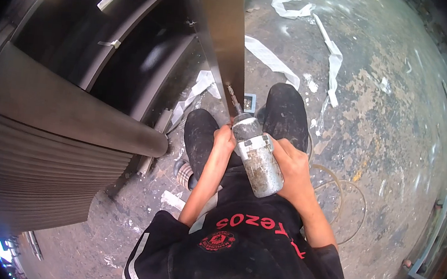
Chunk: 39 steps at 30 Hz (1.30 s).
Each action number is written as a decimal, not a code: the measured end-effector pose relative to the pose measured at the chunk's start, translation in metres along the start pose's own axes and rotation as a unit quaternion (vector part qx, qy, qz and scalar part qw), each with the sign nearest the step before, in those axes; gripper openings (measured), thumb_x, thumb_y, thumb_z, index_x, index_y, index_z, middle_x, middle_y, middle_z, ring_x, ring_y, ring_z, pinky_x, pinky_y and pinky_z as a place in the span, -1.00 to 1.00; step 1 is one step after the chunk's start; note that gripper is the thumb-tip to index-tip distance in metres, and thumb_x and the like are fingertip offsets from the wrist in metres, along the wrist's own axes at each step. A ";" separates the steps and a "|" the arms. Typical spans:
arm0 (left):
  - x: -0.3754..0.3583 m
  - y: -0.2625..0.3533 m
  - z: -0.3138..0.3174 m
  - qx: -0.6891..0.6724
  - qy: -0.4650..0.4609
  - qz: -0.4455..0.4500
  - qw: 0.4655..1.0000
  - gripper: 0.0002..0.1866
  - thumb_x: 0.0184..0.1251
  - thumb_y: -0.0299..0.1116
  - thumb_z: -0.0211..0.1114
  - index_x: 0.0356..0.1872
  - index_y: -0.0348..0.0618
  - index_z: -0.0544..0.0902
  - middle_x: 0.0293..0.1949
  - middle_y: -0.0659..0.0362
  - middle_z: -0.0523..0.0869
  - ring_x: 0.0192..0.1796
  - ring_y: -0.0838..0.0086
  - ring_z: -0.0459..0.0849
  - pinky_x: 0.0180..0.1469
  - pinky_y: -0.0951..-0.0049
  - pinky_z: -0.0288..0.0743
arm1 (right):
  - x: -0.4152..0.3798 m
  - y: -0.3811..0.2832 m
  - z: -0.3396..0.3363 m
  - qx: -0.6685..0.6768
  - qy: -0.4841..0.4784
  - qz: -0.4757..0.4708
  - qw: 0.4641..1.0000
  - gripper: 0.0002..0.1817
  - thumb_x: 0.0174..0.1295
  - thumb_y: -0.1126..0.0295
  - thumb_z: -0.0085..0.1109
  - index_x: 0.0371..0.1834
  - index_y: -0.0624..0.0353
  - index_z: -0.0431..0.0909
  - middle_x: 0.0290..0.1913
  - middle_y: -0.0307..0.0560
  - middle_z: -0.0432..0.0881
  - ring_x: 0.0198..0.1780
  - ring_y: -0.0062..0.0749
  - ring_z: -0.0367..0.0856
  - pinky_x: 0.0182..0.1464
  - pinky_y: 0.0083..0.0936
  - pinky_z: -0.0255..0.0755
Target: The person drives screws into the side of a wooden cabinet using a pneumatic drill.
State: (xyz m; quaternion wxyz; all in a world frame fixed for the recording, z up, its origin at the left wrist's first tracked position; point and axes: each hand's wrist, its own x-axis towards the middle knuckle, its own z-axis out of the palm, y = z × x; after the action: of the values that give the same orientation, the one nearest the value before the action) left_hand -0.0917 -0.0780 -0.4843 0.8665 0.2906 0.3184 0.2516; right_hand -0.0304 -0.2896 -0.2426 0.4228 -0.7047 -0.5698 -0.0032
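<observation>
A: What carries everything here?
B: A stained concrete floor (389, 119), with white tape strips (331, 58) lying far and centre (some crumpled), and a hose loop (346, 193) near right.

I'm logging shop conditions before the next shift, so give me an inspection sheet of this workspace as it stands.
Surface: concrete floor, stained and patchy.
Job's things: power drill, bit against the lower edge of an upright metal panel.
Clutter: white tape strips scattered on the floor; small square piece by the panel's foot.
Hands: left hand on the drill's front, right hand around its body.
Cables: thin hose or cord loops on the floor beside the person.
Surroundings: ribbed rolled shutter at one side, metal frame at the other.
</observation>
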 end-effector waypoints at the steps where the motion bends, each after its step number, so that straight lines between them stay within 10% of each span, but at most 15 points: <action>1: -0.005 0.004 0.004 0.012 -0.006 0.007 1.000 -0.88 0.32 -0.57 0.40 -0.19 -0.20 0.64 -0.35 0.17 0.70 -0.36 0.46 0.70 -0.36 0.42 0.61 | -0.001 0.001 0.001 0.004 0.002 -0.003 1.000 -0.22 -0.18 0.34 0.48 0.26 0.25 0.55 -0.30 0.02 0.55 -0.33 0.01 0.66 -0.28 -0.18 0.54; 6: -0.040 0.025 0.031 0.111 -0.033 0.056 0.992 -0.77 0.49 -0.52 0.18 0.05 -0.42 0.64 -0.17 -0.01 0.77 -0.17 0.30 0.80 -0.11 0.31 0.75 | -0.005 0.003 0.010 0.033 0.025 0.003 0.999 -0.22 -0.16 0.34 0.49 0.29 0.25 0.54 -0.31 0.02 0.54 -0.34 -0.01 0.66 -0.29 -0.19 0.54; 14: -0.051 0.014 0.010 0.123 -0.047 0.018 0.991 -0.70 0.52 -0.35 0.28 0.17 -0.21 0.66 -0.17 0.14 0.76 -0.23 0.47 0.74 -0.22 0.47 0.66 | -0.015 0.007 0.024 0.044 0.078 -0.002 0.996 -0.29 -0.06 0.24 0.45 0.26 0.20 0.57 -0.27 -0.01 0.59 -0.29 -0.08 0.70 -0.30 -0.24 0.57; 19: -0.122 0.059 0.088 0.232 -0.051 0.020 0.971 -0.70 0.55 -0.30 0.27 0.18 -0.19 0.66 -0.16 0.21 0.74 -0.20 0.56 0.70 -0.19 0.55 0.61 | -0.014 0.004 0.021 0.087 0.082 0.012 0.993 -0.32 -0.02 0.18 0.47 0.22 0.22 0.60 -0.24 0.01 0.63 -0.27 -0.07 0.72 -0.28 -0.25 0.59; 39: -0.091 0.042 0.041 0.268 -0.108 0.118 0.950 -0.70 0.57 -0.31 0.22 0.14 -0.29 0.66 -0.15 0.21 0.74 -0.20 0.56 0.69 -0.17 0.52 0.61 | -0.021 0.005 0.027 0.113 0.119 -0.002 0.986 -0.31 -0.07 0.20 0.49 0.21 0.23 0.61 -0.27 0.02 0.60 -0.31 -0.03 0.70 -0.29 -0.22 0.57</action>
State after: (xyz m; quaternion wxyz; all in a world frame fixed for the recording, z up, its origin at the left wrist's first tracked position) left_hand -0.1347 -0.1191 -0.3931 0.7497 0.5733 0.2424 0.2248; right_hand -0.0466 -0.2902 -0.2739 0.5644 -0.6461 -0.5133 -0.0236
